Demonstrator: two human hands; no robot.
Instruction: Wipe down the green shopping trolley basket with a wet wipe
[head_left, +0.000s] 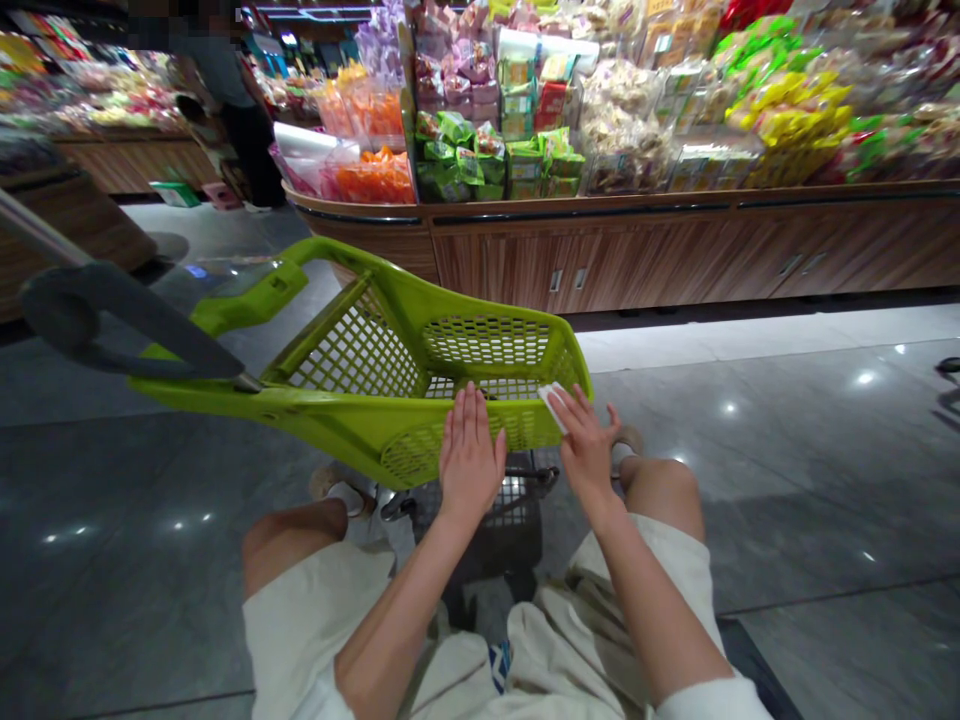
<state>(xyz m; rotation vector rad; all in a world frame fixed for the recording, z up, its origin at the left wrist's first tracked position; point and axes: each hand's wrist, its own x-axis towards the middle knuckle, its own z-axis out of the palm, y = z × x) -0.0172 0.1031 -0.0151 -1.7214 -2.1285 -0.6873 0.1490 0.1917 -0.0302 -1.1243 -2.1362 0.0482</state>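
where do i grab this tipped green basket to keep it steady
Probably the thick solid rim of the green basket, on the side nearest the person, taken from above. It is a smooth band facing up, unlike the mesh walls. The left hand lies flat there; the right hand presses a white wipe alongside.

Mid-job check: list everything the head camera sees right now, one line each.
shopping basket: one, lime green, in front of the knees
handle: one, grey, reaching left from the basket
cloth: one, white, on the basket's rim
display counter: one, wood-brown, across the back
snack packets: many, mixed colours, piled on the counter
other person: one, dark clothes, far left background
floor: grey, glossy
left hand: flat on the basket's near wall
right hand: fingers on the cloth
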